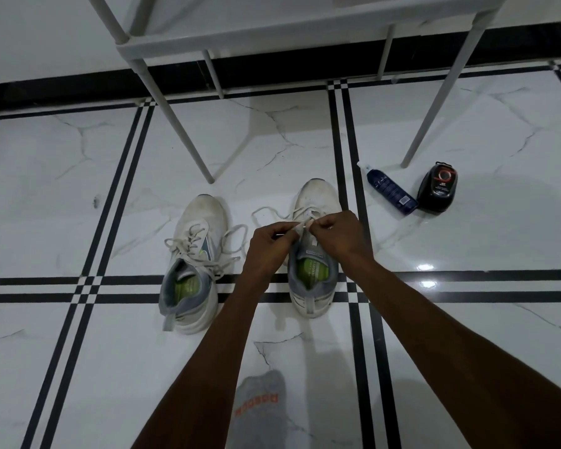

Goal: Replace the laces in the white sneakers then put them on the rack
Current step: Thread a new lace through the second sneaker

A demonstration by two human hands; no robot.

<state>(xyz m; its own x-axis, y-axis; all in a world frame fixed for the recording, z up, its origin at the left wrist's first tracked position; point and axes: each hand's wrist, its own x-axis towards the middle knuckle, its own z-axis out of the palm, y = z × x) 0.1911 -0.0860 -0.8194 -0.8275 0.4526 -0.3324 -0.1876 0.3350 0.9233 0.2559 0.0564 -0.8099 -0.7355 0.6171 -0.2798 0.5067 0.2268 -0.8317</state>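
Dim, sharp wide-angle view; glare on glossy floor.

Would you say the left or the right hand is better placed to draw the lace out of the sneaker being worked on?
Probably the left hand: it pinches the lace beside the right sneaker, towards open floor; the right hand sits over the eyelets.

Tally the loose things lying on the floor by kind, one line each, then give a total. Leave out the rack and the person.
White sneakers: 2, the left sneaker and the right sneaker, whose lace the left hand and right hand pinch.
Dark blue bottle, lying on its side: 1
Black shoe-polish container: 1
Total: 4
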